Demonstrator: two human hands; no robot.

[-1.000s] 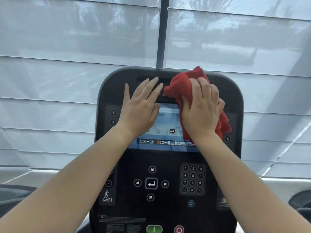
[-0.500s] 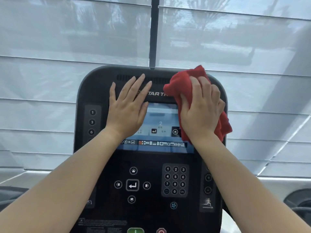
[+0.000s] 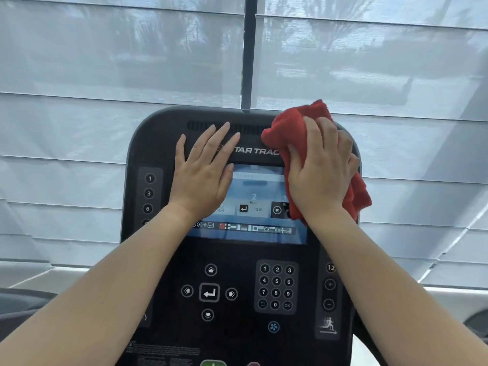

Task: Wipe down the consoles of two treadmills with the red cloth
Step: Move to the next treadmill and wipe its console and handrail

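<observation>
Head view: 1 camera, looking down at a treadmill console (image 3: 158,260) that fills the centre and lower middle of the frame.
Left hand (image 3: 203,175): flat and released, fingers (image 3: 211,138) spread, palm pressed on the console's upper left, covering the left edge of the screen (image 3: 253,207); it grasps nothing.
Right hand (image 3: 322,175): clenched around the red cloth (image 3: 295,128), pressing it against the console's upper right corner, over the right end of the "STAR TRAC" lettering (image 3: 253,151) and the right edge of the screen.
Red cloth: bunched, 1 fold sticking up past the console's top edge in the upper right of centre, another hanging out below the palm at the right rim.
Screen: lit, a large 2 at its middle, a row of small flags along its bottom.
Buttons: arrow pad (image 3: 209,292) lower centre, number keypad (image 3: 276,286) to its right, preset column 1, 3, 6 (image 3: 149,193) at the left edge, fan icon (image 3: 273,326) below the keypad.
Background: pale window blinds (image 3: 79,75) across the whole upper frame, a dark vertical bar (image 3: 248,48) at top centre.
Change from 0.5 s ago: hands keep the same grip and much the same spots on the console; the right hand and cloth sit slightly nearer the right rim.
Change from 1.0 s ago: the console sat further right in the frame, and the left preset column showed only 1 and 3.
</observation>
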